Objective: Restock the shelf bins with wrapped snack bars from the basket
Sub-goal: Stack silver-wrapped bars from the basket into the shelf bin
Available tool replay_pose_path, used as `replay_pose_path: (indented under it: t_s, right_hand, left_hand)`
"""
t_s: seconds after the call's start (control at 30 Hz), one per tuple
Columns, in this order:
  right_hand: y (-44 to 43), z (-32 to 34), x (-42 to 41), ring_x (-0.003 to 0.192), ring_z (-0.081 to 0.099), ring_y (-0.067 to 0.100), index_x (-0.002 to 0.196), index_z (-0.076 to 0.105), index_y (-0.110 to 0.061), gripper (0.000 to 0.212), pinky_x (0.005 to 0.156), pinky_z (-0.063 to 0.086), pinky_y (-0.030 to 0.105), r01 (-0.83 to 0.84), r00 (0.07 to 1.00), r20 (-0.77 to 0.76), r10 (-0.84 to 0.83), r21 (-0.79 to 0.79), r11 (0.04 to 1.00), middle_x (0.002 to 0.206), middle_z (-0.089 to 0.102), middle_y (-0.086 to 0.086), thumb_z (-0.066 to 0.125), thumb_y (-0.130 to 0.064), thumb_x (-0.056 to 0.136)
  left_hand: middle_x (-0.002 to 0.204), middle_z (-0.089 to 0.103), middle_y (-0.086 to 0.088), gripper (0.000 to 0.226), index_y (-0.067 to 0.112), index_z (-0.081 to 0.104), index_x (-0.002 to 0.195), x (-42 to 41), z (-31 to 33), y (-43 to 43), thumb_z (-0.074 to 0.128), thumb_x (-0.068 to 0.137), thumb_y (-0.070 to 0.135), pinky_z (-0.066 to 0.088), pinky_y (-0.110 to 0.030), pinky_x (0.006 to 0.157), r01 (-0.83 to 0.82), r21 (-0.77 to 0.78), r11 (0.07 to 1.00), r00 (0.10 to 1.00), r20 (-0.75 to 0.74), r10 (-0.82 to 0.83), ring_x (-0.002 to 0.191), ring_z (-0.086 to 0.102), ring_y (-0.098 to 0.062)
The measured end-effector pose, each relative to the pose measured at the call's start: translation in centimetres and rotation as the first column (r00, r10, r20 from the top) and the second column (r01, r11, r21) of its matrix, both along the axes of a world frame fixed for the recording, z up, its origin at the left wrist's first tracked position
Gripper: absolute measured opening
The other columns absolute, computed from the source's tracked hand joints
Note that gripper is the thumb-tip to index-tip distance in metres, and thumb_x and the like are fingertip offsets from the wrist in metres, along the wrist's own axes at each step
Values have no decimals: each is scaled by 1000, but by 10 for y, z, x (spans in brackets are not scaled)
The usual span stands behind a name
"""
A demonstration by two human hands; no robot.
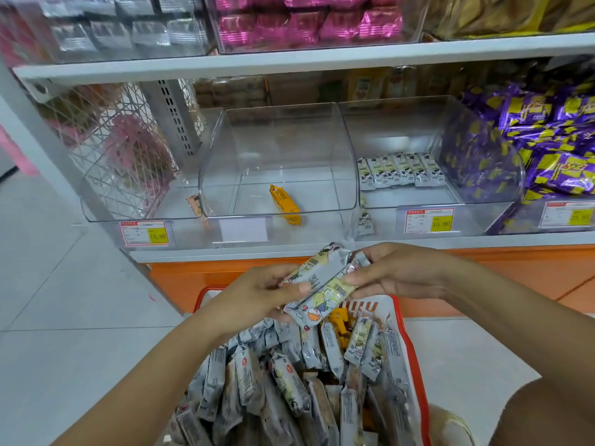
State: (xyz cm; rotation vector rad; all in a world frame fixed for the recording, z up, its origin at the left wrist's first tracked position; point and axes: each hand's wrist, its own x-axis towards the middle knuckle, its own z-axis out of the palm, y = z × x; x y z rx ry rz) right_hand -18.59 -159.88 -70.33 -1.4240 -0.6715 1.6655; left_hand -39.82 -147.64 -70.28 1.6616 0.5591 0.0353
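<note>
Left hand [257, 292] and right hand [397, 273] both closed on a small bundle of grey-wrapped snack bars [322, 281], held above the orange basket [406, 329]'s far edge; wrappers judged light, slippery, crushable; grip mid-length; middle clear bin [280, 162] nearly empty.

I'm holding a small bunch of bars [322, 284] over the basket [406, 336], my left hand [257, 294] gripping their lower ends and my right hand [396, 272] pinching the upper ends. Below them the basket is lying heaped with grey wrapped bars. Ahead, the middle bin [280, 162] is holding one orange bar [285, 204], and the bin to its right [428, 130] is showing a short row of packets [401, 170].
</note>
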Motion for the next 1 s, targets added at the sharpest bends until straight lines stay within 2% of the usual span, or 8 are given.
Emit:
replay_pose_path:
  t_s: [0.23,0.4,0.5,0.6,0.77,0.83,0.9,1.0]
  right_hand:
    - [1,3,-4,108,65,31,125,54,3,45,87,55,31,141,990,7,-141,11,990,114,69,18,66,0,82]
    - [0,9,-11,79,72,23,115,57,-3,40,63,58,22,244,969,30,-245,52,968,97,73,18,70,-8,77]
    - [-1,12,-15,78,72,21,108,59,-4,36,64,58,21,248,968,26,-251,74,966,93,74,16,71,-12,75]
    - [-3,15,-19,81,72,22,111,57,-2,31,68,59,22,263,962,45,-268,100,960,92,74,15,68,-7,82]
    - [-9,24,-24,93,70,24,121,47,-8,59,74,58,24,181,951,226,-210,144,973,108,71,11,76,-19,71]
    - [-14,38,-17,103,64,12,124,42,-28,73,84,55,25,2,795,595,-117,191,982,125,58,-4,82,-32,64]
    - [-20,50,-11,119,47,-1,127,30,-51,88,97,45,23,-234,462,883,-86,214,948,134,39,-24,86,-42,60]
    - [-21,43,-14,141,5,-8,137,20,-57,89,115,15,22,-593,91,994,-63,105,798,148,15,-31,79,-43,72]
  left_hand:
    - [114,69,8,37,28,65,115,11,5,3,62,79,32,55,-22,78,-29,-135,990,1000,3,30,106,64,-10]
    - [96,72,4,35,23,71,99,15,9,4,74,65,27,54,-18,71,-108,-135,985,994,-8,108,83,66,-7]
    - [91,71,5,31,20,68,96,16,6,2,76,67,25,49,-15,60,-140,-108,984,989,-52,135,76,65,-4]
    - [101,73,3,35,19,66,107,15,7,0,73,73,23,54,-21,69,-83,-150,985,994,-89,71,89,70,-10]
    - [105,73,-6,45,10,68,110,14,11,-1,73,68,26,56,-36,86,-35,-186,982,993,-114,13,97,69,-20]
    - [103,73,-6,44,8,68,109,14,13,0,73,69,25,57,-29,80,-18,-164,986,991,-137,-5,94,70,-16]
    - [98,74,-4,36,6,68,107,14,17,2,72,75,20,54,-20,68,-10,-138,990,986,-164,-13,85,70,-10]
    - [93,74,1,29,11,70,103,13,21,2,73,76,23,49,-18,66,46,-71,996,979,-196,-59,83,67,-6]
